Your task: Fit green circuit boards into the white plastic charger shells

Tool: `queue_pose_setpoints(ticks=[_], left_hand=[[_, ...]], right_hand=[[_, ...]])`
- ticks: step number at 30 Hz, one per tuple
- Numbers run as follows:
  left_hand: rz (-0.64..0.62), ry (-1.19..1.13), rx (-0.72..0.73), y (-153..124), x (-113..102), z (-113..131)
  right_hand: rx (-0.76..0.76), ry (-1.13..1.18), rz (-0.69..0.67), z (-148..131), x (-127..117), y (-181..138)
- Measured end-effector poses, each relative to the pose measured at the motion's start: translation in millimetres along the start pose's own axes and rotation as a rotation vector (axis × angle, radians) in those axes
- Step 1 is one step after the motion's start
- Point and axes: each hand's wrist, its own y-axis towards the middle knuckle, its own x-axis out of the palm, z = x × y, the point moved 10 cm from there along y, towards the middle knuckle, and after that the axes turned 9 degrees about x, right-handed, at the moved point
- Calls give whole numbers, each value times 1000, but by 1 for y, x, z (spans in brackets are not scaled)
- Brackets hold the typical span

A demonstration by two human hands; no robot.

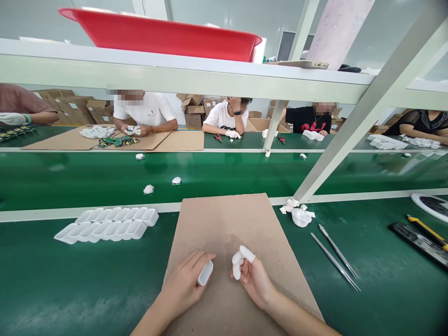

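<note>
My left hand [187,282] is closed round a small white plastic box [205,273], its hollow side turned toward the right. My right hand [254,280] is a short way to the right, over the cardboard sheet [224,219]. White finger cots [247,254] cover its thumb and nearest fingers. Those fingers are curled in against each other, and anything between them is hidden. Two rows of similar white boxes [115,228] stand on the green bench to the left. To the right lie metal tweezers [336,261] and a crumpled white bundle [301,217].
Beyond the cardboard runs a green conveyor belt [224,168] carrying small white-topped parts [149,189]. A slanted post [336,149] rises at the right, below a shelf with a red tray [168,39]. A yellow-handled tool [427,231] lies far right. Several people sit opposite.
</note>
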Motion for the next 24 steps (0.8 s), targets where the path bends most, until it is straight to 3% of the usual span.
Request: queue_pose_setpoints(ticks=[5, 9, 12, 15, 19, 24], left_hand=[[-2, -5, -4, 1, 1, 0], [11, -55, -64, 1, 2, 0], [10, -124, -108, 2, 5, 0], [-4, -152, -109, 5, 8, 4], [-24, -156, -125, 6, 9, 4], [-39, -138, -159, 7, 9, -5]], right_hand=[[-13, -55, 8, 0, 1, -3], [-102, -392, 51, -14, 5, -9], [-163, -613, 25, -41, 18, 7], [-255, -863, 4, -83, 49, 54], [-399, -1198, 65, -132, 109, 148], [-463, -1524, 86, -144, 171, 234]])
